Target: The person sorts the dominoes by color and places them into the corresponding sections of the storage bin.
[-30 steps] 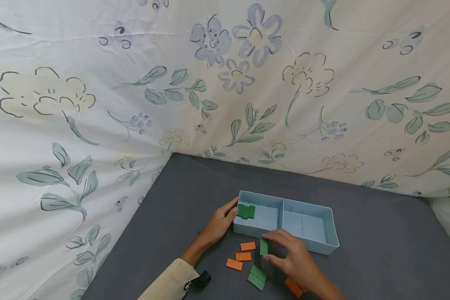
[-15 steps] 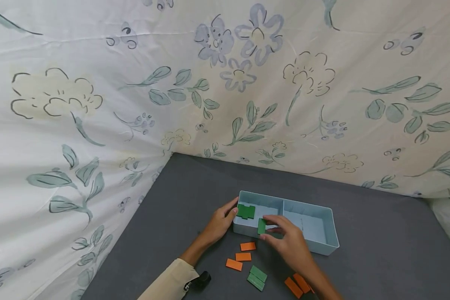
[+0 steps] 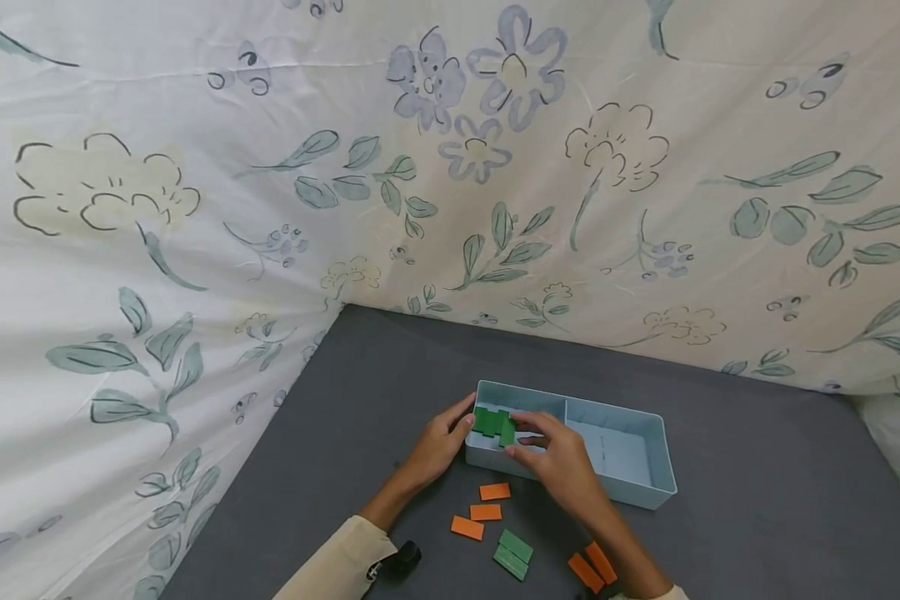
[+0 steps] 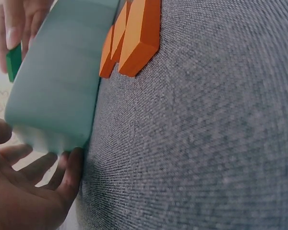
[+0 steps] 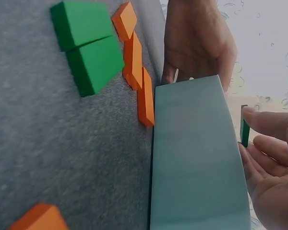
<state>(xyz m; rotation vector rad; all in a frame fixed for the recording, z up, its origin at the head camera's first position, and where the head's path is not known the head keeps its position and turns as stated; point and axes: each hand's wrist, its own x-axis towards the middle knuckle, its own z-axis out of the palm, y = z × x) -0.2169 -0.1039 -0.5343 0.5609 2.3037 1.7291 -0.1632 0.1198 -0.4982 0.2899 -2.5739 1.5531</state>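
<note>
In the head view, my left hand holds the left end of a light-blue divided box; its fingers lie against the outer end wall and the thumb is at the rim. Over the left compartment, my right hand pinches a small green rectangular block between thumb and fingers. That block is right beside several green blocks in the compartment's left end; whether they touch cannot be told. In the right wrist view, the held block shows edge-on above the rim.
Orange blocks lie on the dark grey surface in front of the box. Nearer are two green blocks, with more orange blocks by the right forearm. A floral cloth hangs behind.
My right hand has carried the pinched green block from in front of the box over its near wall and leftward, up to the green blocks inside. The left hand has stayed in place.
</note>
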